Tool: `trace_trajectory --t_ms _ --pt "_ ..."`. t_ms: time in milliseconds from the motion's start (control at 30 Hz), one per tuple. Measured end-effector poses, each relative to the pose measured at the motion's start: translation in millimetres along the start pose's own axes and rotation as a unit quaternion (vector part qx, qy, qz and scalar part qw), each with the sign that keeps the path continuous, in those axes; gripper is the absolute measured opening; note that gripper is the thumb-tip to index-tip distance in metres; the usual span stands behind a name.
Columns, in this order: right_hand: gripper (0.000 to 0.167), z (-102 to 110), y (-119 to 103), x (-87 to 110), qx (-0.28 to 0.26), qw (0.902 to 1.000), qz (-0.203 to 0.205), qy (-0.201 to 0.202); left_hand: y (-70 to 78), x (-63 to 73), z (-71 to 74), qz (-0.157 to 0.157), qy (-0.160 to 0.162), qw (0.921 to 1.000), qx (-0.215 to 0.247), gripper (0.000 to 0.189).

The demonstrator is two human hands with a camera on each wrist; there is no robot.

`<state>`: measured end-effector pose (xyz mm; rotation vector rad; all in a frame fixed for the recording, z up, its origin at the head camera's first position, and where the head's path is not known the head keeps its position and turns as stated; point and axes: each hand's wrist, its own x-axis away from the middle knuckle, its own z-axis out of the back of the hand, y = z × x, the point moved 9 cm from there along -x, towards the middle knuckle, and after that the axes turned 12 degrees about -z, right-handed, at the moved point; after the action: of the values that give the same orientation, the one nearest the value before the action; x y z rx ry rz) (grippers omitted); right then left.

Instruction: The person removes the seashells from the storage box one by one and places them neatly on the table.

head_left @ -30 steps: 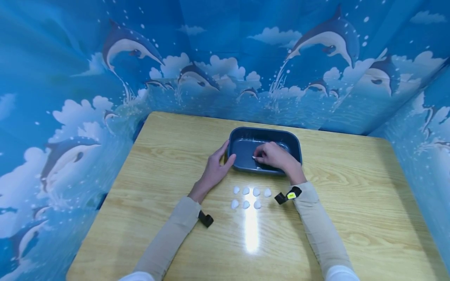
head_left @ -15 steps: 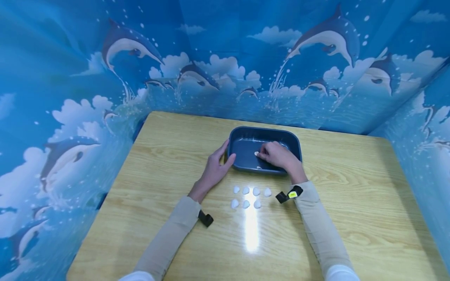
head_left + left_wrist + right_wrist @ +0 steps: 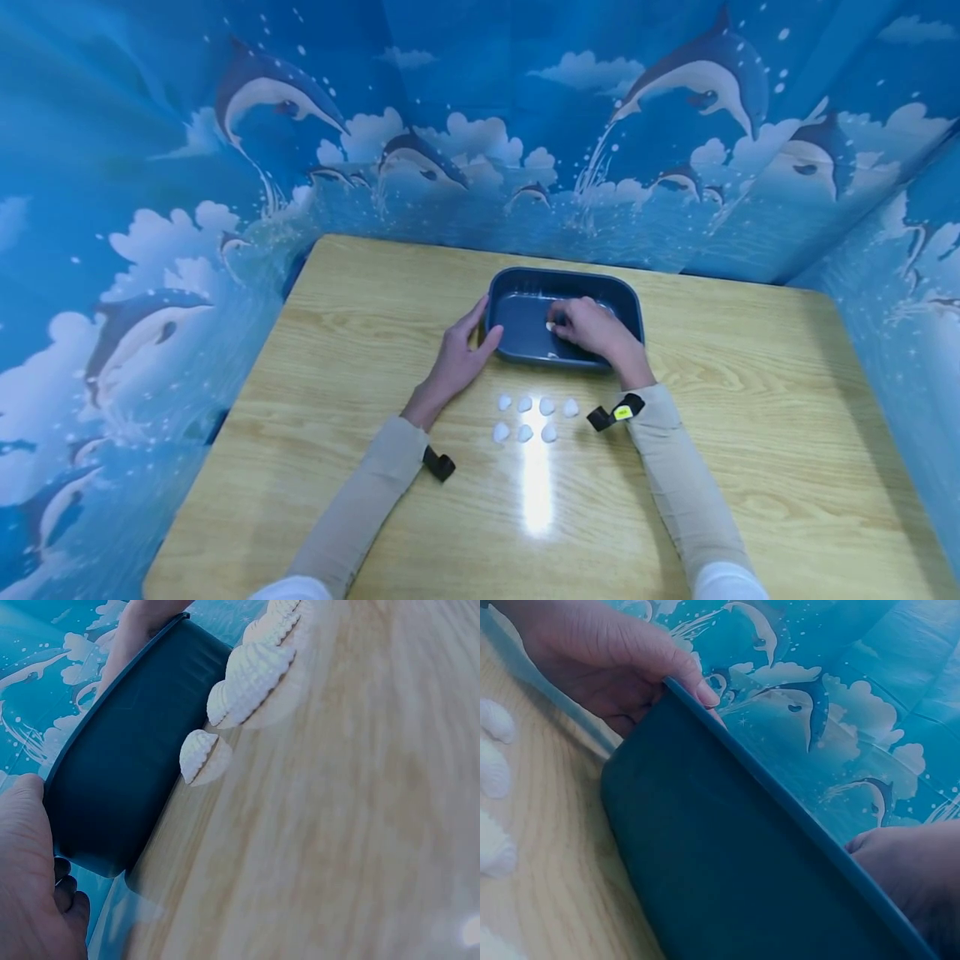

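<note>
A dark blue rectangular basin (image 3: pixel 517 321) stands near the table's back edge. My left hand (image 3: pixel 459 354) grips its left end; in the right wrist view that thumb (image 3: pixel 697 686) lies over the rim, with the other fingers against the outer wall. Inside the basin, my right hand (image 3: pixel 596 329) reaches down with bent fingers and pinches a small pale seashell (image 3: pixel 551 326) at the fingertips. Another pale piece, probably a seashell (image 3: pixel 552 356), lies by the near inner wall. The basin wall hides the right fingertips in both wrist views.
Several white seashells (image 3: pixel 525 404) lie in two rows on the wooden table (image 3: pixel 360 333) in front of the basin, between my forearms. Ribbed seashells (image 3: pixel 251 679) sit close to the basin's near wall. A dolphin-print curtain (image 3: pixel 480 125) hangs behind the table.
My right hand has shifted slightly right and away from me inside the basin, along with the small seashell at its fingertips. The left hand has kept its place on the basin.
</note>
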<state>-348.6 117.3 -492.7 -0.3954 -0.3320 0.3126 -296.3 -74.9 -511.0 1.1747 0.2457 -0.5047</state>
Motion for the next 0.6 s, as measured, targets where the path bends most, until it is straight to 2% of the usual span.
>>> trace_trajectory --t_ms 133,433,600 --pt "0.018 1.1 2.5 -0.5 0.006 0.9999 -0.01 0.001 -0.7 0.0 -0.6 -0.001 -0.001 1.0 -0.005 0.067" --pt "0.019 -1.6 1.5 -2.4 0.0 1.0 0.006 -0.004 -2.8 -0.2 -2.0 0.001 -0.005 1.0 -0.002 0.07" --pt "0.02 -4.0 0.8 -5.2 -0.006 1.0 0.002 -0.005 -4.3 -0.6 -1.4 0.004 -0.003 1.0 0.001 0.068"
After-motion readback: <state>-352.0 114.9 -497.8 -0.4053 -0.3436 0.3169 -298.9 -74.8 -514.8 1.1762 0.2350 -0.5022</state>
